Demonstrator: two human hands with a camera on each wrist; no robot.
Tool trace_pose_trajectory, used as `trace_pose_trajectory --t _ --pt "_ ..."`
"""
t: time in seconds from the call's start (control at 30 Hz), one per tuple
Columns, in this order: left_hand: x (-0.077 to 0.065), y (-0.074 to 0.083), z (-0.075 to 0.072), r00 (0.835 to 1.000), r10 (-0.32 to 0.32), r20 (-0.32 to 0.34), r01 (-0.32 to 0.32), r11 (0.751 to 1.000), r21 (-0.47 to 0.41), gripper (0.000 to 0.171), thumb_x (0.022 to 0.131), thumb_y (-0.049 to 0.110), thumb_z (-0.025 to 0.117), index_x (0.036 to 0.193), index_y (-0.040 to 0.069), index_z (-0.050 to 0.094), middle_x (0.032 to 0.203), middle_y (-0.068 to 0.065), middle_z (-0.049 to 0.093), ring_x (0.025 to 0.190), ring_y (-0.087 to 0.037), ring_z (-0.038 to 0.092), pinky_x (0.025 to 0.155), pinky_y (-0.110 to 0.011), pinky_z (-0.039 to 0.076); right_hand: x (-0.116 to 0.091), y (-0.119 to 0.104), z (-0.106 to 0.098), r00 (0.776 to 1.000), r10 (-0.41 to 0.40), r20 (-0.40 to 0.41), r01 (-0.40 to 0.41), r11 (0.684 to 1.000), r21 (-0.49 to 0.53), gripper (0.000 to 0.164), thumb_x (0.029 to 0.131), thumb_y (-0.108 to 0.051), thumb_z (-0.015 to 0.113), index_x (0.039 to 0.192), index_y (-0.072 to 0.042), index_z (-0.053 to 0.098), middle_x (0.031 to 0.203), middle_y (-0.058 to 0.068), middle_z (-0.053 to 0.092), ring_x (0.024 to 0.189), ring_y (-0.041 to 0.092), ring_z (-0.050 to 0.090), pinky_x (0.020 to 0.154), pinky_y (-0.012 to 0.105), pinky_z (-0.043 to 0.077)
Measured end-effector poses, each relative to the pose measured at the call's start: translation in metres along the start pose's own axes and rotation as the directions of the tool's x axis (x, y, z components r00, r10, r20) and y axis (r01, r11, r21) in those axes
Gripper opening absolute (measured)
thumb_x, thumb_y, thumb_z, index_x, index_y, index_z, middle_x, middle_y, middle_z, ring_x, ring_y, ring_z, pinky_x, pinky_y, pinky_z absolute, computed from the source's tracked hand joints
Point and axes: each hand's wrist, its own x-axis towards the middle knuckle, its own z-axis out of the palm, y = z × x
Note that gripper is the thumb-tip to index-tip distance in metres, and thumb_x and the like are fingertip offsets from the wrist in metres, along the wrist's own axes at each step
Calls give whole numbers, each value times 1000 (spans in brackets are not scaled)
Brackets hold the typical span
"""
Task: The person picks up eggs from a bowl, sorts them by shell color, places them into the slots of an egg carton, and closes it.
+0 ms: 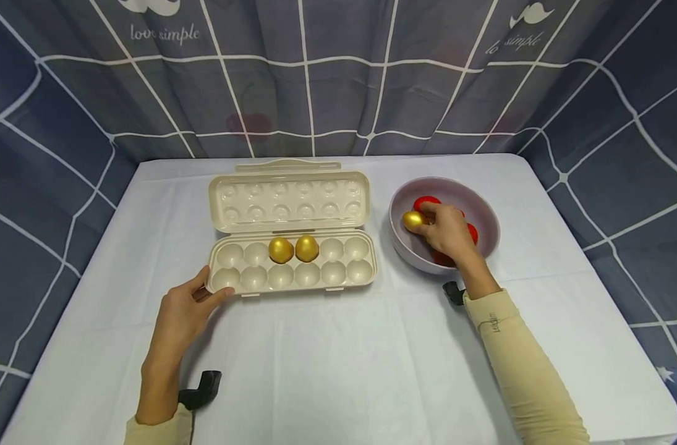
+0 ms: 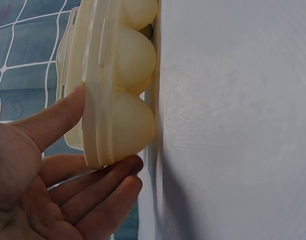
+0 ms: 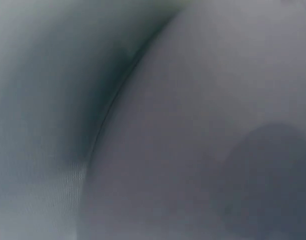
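A cream egg carton (image 1: pixel 293 284) lies with its lid raised at the back. Two golden eggs sit side by side in its back row, a left golden egg (image 1: pixel 281 250) and a right golden egg (image 1: pixel 306 248). My left hand (image 1: pixel 182 312) holds the carton's near left corner, thumb on the rim and fingers round the end, as the left wrist view shows. Inside the mauve bowl (image 1: pixel 407 256), my right hand (image 1: pixel 448 232) pinches another golden egg (image 1: pixel 413 220) between thumb and fingers. Red eggs (image 1: pixel 425 202) lie around that hand, partly hidden by it.
A white cloth (image 1: pixel 338 371) covers the table. Dark checked curtains (image 1: pixel 338 93) hang behind it and at both sides. The right wrist view is blurred, with the bowl's wall (image 3: pixel 193 125) close to the camera.
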Motion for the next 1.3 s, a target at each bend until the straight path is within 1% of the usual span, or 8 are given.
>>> trace_pose_trajectory --t 0.07,0.17,0.27,0.5,0.7,1.0,1.17,1.3 --pt "0 0 -1 1000 0 0 0 1000 -4 81 90 40 73 146 -7 39 124 -28 61 107 -37 65 78 -21 52 0 0 1 1000 8 12 -8 999 -44 50 88 -15 76 132 3 60 121 24 64 107 39 56 96 53 42" --pt "0 0 -1 1000 -3 -4 3 1000 -13 80 90 39 73 146 -6 39 124 -28 61 107 -36 65 74 -8 45 1 -1 2 998 24 58 -19 997 -75 54 88 -14 76 135 4 57 124 25 61 108 40 54 96 54 42" --pt "0 0 -1 1000 -2 -1 2 1000 -31 80 90 38 74 146 -7 39 124 -29 60 107 -37 65 70 -2 39 1 -1 3 994 39 101 -31 996 -79 57 87 -14 76 137 4 55 126 25 60 109 40 53 98 54 41" --pt "-1 -1 0 1000 4 -13 -4 999 -33 79 89 37 74 145 -8 39 124 -29 61 107 -36 65 70 -1 39 1 0 2 994 13 110 -9 999 -39 54 87 -14 76 133 6 57 123 25 62 109 39 55 97 53 42" --pt "0 -1 0 1000 3 -11 -3 999 -33 79 90 36 74 145 -9 39 125 -30 59 107 -37 65 70 -1 39 1 2 1 994 9 105 -8 1000 -13 52 87 -14 76 133 4 59 122 23 63 107 37 55 95 51 43" --pt "0 -1 1 1000 8 -14 -9 999 -33 79 89 36 75 145 -9 39 124 -30 60 106 -37 66 69 -1 39 -1 2 -1 1000 0 29 0 1000 21 50 85 -15 78 129 4 62 119 22 65 106 35 58 90 48 45" --pt "0 0 1 1000 1 -11 -1 999 -41 79 89 35 75 145 -9 38 125 -30 59 106 -37 65 68 -2 40 -2 3 -2 1000 -6 3 6 995 100 48 85 -12 78 127 4 62 119 22 66 107 33 64 88 43 48" --pt "0 1 1 1000 -3 -9 3 999 -43 79 90 34 75 145 -9 38 126 -30 58 107 -37 65 68 -2 41 -4 3 -2 999 -36 -32 41 979 202 44 84 -6 79 124 2 65 120 19 66 109 30 65 85 33 53"
